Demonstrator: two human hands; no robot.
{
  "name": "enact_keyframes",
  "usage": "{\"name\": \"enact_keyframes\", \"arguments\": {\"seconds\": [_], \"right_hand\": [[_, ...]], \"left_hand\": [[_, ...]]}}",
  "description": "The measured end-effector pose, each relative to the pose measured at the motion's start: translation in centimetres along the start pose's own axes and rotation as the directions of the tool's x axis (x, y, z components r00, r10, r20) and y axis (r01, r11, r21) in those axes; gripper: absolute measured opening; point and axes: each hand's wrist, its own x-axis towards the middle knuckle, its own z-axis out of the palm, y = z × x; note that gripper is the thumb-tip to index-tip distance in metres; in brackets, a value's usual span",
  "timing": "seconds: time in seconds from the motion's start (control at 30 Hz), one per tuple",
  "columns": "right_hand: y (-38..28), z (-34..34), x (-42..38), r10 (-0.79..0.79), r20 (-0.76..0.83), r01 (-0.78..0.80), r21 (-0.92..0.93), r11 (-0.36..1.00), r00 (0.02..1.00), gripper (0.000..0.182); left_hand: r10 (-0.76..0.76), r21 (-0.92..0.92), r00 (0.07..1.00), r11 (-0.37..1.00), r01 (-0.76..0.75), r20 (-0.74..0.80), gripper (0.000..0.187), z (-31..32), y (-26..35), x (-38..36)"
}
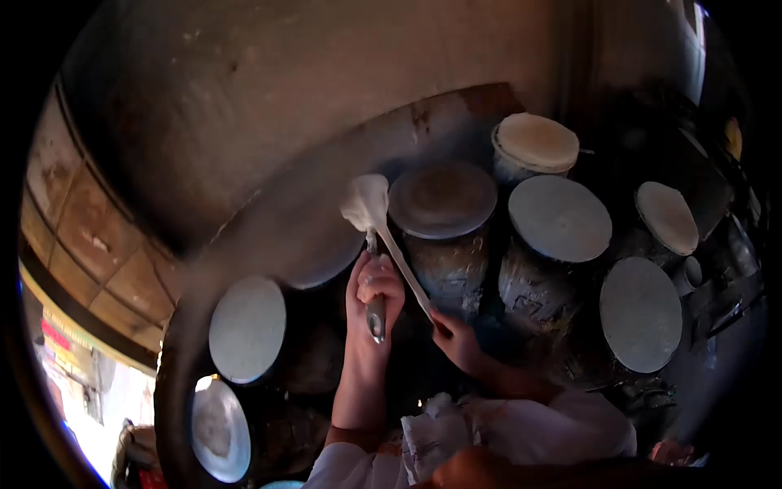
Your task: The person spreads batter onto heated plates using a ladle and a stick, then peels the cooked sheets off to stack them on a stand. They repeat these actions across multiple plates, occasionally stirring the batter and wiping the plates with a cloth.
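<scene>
My left hand point(375, 287) is wrapped round the metal handle of a ladle point(375, 316), holding it up in front of me. The far end of that ladle meets a pale, batter-like mass point(364, 200), which hides its shape. My right hand point(458, 338) is closed on the lower end of a long pale spatula point(407, 273), whose upper end touches the same mass. Just beyond my hands sits a dark round griddle plate point(444, 200) on a cylindrical stand. Left of it, a second plate point(326, 259) is partly hidden by my left hand and haze.
Several round plates topped with pale sheets surround me, among them one at left point(248, 330), one at right point(560, 218) and one farther right point(641, 314). A pale-topped pot point(538, 143) stands at the back. A tiled ledge point(94, 236) borders the left.
</scene>
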Motion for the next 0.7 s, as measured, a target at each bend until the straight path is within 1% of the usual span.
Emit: {"name": "enact_keyframes", "arguments": {"seconds": [0.07, 0.1, 0.13, 0.17, 0.2, 0.27, 0.3, 0.33, 0.4, 0.43, 0.5, 0.53, 0.57, 0.6, 0.63, 0.67, 0.7], "right_hand": [[4.7, -6.8, -2.5, 0.071, 0.019, -0.065, -0.24, 0.969, 0.997, 0.042], [5.3, -10.2, -1.2, 0.238, 0.039, -0.226, -0.19, 0.955, 0.971, 0.043], [5.2, -12.7, 0.2, 0.41, 0.077, -0.397, -0.138, 0.907, 0.909, 0.043], [4.8, -14.0, 2.4, 0.65, 0.057, -0.648, 0.172, 0.742, 0.758, 0.046], [6.1, -15.4, 5.6, 0.813, 0.103, -0.746, 0.475, 0.467, 0.574, 0.049], [12.5, -14.1, 9.8, 0.837, -0.09, -0.688, 0.526, 0.5, 0.539, 0.054], [15.8, -13.1, 11.1, 0.825, -0.144, -0.636, 0.569, 0.521, 0.546, 0.052], [18.2, -12.1, 12.2, 0.776, -0.193, -0.618, 0.504, 0.604, 0.601, 0.052], [23.3, -8.9, 11.5, 0.785, -0.232, -0.508, 0.651, 0.564, 0.574, 0.048], [24.3, -7.8, 10.9, 0.746, -0.309, -0.502, 0.584, 0.638, 0.59, 0.046], [24.8, -6.2, 11.1, 0.637, -0.443, -0.481, 0.422, 0.769, 0.63, 0.043], [25.4, -5.7, 11.3, 0.564, -0.499, -0.472, 0.31, 0.825, 0.658, 0.042], [23.7, -6.0, 12.6, 0.491, -0.543, -0.468, 0.192, 0.862, 0.681, 0.041], [22.1, -6.3, 14.0, 0.414, -0.578, -0.464, 0.068, 0.883, 0.703, 0.041], [21.1, -6.5, 15.9, 0.485, -0.517, -0.552, 0.029, 0.833, 0.705, 0.044], [22.4, -5.5, 17.2, 0.424, -0.547, -0.502, 0.008, 0.865, 0.722, 0.045], [23.4, -5.4, 17.4, 0.38, -0.564, -0.504, -0.075, 0.86, 0.733, 0.045]], "left_hand": [[-0.098, 0.148, 0.994, 0.984, 0.103, -0.043, 0.038, -3.2, 2.5, 6.5], [-0.162, 0.179, 0.985, 0.969, 0.169, -0.056, 0.04, -4.5, 3.4, 9.4], [-0.21, 0.199, 0.973, 0.954, 0.224, -0.09, 0.04, -5.7, 4.6, 11.8], [-0.192, 0.143, 0.968, 0.966, 0.215, -0.16, 0.04, -6.4, 5.2, 13.1], [-0.192, 0.112, 0.957, 0.969, 0.22, -0.218, 0.039, -7.3, 5.8, 15.7], [-0.262, -0.003, 0.92, 0.962, 0.273, -0.291, 0.039, -9.7, 7.1, 20.9], [-0.3, 0.044, 0.891, 0.942, 0.333, -0.34, 0.041, -11.6, 8.5, 23.4], [-0.276, 0.088, 0.877, 0.938, 0.335, -0.395, 0.04, -12.8, 9.1, 25.8], [-0.203, 0.169, 0.832, 0.929, 0.331, -0.516, 0.037, -15.6, 9.8, 28.3], [-0.079, 0.338, 0.823, 0.887, 0.316, -0.563, 0.024, -17.1, 10.8, 29.2], [0.016, 0.51, 0.8, 0.779, 0.366, -0.599, 0.01, -18.0, 11.6, 30.9], [0.067, 0.586, 0.788, 0.708, 0.395, -0.612, 0.01, -18.2, 12.2, 31.4], [0.122, 0.683, 0.8, 0.605, 0.409, -0.587, 0.024, -18.4, 12.7, 32.0], [0.15, 0.699, 0.789, 0.581, 0.417, -0.596, 0.026, -18.5, 13.6, 32.9], [0.17, 0.714, 0.782, 0.554, 0.427, -0.6, 0.028, -18.7, 14.4, 34.1], [0.184, 0.728, 0.779, 0.529, 0.436, -0.6, 0.031, -18.7, 15.0, 35.2], [0.232, 0.755, 0.769, 0.488, 0.438, -0.596, 0.034, -18.5, 15.2, 36.1]]}}
